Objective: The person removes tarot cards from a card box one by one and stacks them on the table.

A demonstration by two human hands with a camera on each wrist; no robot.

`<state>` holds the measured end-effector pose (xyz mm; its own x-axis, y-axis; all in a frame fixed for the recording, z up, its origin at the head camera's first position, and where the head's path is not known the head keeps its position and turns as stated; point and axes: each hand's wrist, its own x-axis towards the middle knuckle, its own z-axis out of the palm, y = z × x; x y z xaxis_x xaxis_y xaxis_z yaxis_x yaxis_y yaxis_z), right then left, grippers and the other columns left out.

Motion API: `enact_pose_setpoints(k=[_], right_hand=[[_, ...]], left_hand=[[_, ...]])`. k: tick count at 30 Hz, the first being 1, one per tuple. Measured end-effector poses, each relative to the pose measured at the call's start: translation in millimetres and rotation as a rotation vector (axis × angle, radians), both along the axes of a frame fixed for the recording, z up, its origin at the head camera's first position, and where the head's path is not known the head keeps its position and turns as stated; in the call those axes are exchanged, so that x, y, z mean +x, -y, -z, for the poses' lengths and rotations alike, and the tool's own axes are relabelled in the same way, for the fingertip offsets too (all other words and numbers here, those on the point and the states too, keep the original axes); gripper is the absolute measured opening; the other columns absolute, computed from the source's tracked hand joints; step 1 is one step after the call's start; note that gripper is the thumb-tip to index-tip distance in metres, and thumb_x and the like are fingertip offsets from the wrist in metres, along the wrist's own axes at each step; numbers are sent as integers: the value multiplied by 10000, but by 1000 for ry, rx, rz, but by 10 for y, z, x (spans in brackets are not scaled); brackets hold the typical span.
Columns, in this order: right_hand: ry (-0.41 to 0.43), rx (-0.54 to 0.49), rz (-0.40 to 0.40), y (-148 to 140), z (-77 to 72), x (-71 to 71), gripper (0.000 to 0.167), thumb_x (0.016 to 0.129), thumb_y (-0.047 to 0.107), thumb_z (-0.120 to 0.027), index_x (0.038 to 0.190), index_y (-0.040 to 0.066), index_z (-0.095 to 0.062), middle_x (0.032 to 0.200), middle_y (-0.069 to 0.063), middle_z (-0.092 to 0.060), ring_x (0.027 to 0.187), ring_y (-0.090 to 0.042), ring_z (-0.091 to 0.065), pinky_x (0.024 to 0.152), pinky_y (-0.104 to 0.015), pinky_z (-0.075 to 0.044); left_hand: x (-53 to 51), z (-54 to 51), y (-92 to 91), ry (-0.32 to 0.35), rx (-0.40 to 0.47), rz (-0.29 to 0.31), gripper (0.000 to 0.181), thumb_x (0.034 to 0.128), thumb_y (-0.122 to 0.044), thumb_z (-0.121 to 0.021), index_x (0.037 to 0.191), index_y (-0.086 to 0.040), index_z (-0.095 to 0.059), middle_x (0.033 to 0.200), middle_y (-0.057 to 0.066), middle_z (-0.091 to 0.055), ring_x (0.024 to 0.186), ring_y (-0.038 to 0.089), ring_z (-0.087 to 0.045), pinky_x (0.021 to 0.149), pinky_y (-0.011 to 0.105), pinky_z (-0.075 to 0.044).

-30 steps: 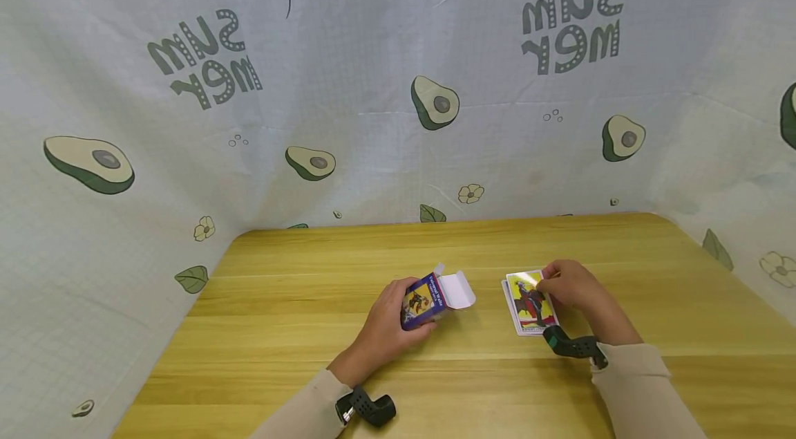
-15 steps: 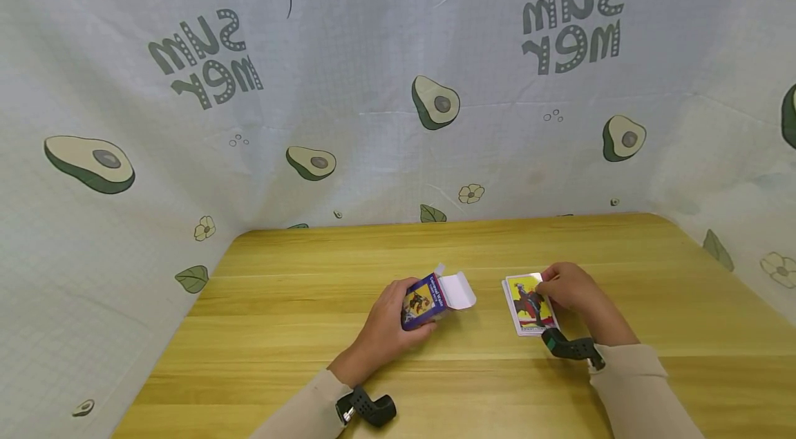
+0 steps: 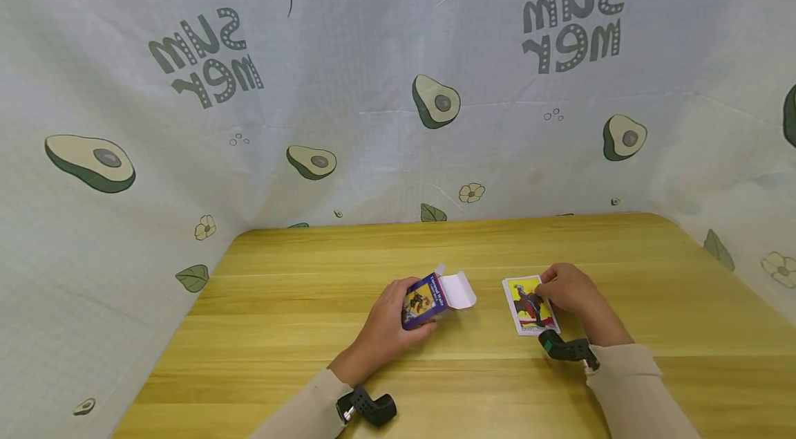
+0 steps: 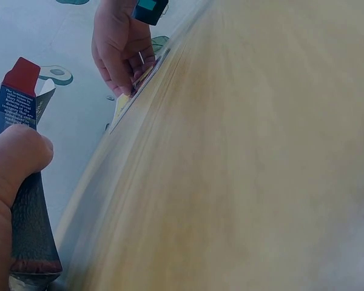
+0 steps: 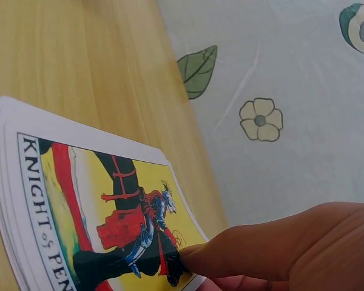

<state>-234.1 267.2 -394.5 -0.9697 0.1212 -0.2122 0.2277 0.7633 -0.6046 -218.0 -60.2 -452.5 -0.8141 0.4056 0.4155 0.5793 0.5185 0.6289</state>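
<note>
My left hand (image 3: pixel 393 318) grips a purple tarot card box (image 3: pixel 423 302), its white end flap (image 3: pixel 457 290) folded out toward the right. In the left wrist view, the thumb (image 4: pixel 24 148) presses on the printed side of that box (image 4: pixel 17 106). To the right, a stack of tarot cards (image 3: pixel 527 304) lies face up on the table. My right hand (image 3: pixel 572 290) pinches the upper right edge of the stack. "Knight of Pen…" can be read on the top card (image 5: pixel 118 218) in the right wrist view, with the thumb on its picture. The fingers beneath are mostly hidden.
The wooden table (image 3: pixel 298 328) reaches back to a pale cloth (image 3: pixel 373 66) printed with avocados, flowers and "summer" in mirrored letters. Cloth also hangs along both sides. A black camera (image 3: pixel 373 408) is strapped to the left wrist, another camera (image 3: pixel 562 348) to the right.
The top card has shifted slightly down and left, and the stack's edges line up more closely. My right hand has moved slightly with it. The left hand and box have stayed put.
</note>
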Motion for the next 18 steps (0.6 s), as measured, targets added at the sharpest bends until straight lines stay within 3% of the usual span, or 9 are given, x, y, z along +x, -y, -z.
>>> enact_pose_setpoints(k=[18], right_hand=[[-51,43,-5,23,-4,3,263,847,127,-629,985,-90,-578,890,-209,-561,793,-304,-498,627,-331,-410]], left_hand=[[11,-20,-2,5,9,1,730,798,-371,-773,1379,-106,-419,1195,3,-536,1001,117,-506,846,291,-468]])
